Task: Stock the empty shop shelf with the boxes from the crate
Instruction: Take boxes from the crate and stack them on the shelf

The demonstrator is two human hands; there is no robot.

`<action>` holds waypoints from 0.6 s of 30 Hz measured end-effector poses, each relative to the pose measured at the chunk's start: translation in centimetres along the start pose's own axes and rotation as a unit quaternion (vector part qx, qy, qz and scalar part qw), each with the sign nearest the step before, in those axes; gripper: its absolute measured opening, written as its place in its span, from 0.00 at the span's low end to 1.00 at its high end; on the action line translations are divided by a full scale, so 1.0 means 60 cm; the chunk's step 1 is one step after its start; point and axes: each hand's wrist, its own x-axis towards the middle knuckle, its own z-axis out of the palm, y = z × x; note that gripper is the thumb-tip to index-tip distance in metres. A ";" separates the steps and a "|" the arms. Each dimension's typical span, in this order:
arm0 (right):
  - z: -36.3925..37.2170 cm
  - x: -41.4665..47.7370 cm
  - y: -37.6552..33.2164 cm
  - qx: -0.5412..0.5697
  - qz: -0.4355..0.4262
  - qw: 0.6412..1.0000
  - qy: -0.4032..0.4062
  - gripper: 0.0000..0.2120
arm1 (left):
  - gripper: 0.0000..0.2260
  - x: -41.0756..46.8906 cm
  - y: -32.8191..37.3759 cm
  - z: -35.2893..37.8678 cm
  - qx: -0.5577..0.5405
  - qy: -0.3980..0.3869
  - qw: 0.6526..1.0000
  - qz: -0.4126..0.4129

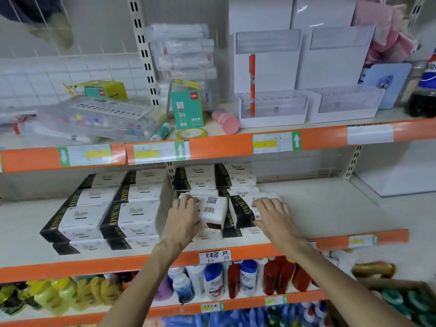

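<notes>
Sitting atop a low stack at the front of the middle shelf (330, 208), a barcode box (212, 206) and a black-ended box (243, 213) lie side by side. The left hand (186, 215) rests on the barcode box, fingers spread and nearly straight. The right hand (271, 215) lies flat on the black-ended box, fingers straight too. Further stacked boxes (106, 215) fill that shelf's left part. Bottles (213, 279) stand below it.

Left hand (182, 218) and right hand (273, 215) bare. Forearms (146, 279) bare from the wrists back to view bottom. Slim wrists, long fingers.
</notes>
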 end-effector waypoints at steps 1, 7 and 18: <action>0.000 0.002 -0.001 0.006 0.006 1.000 0.009 0.21 | 0.31 0.006 -0.008 -0.005 0.032 -0.025 0.999 0.005; 0.002 0.017 -0.012 0.023 0.036 0.999 0.020 0.20 | 0.43 0.044 -0.056 -0.001 -0.068 -0.196 0.977 -0.043; 0.009 0.012 -0.003 0.022 0.049 0.999 0.009 0.22 | 0.44 0.082 -0.047 -0.026 -0.023 -0.242 0.966 -0.085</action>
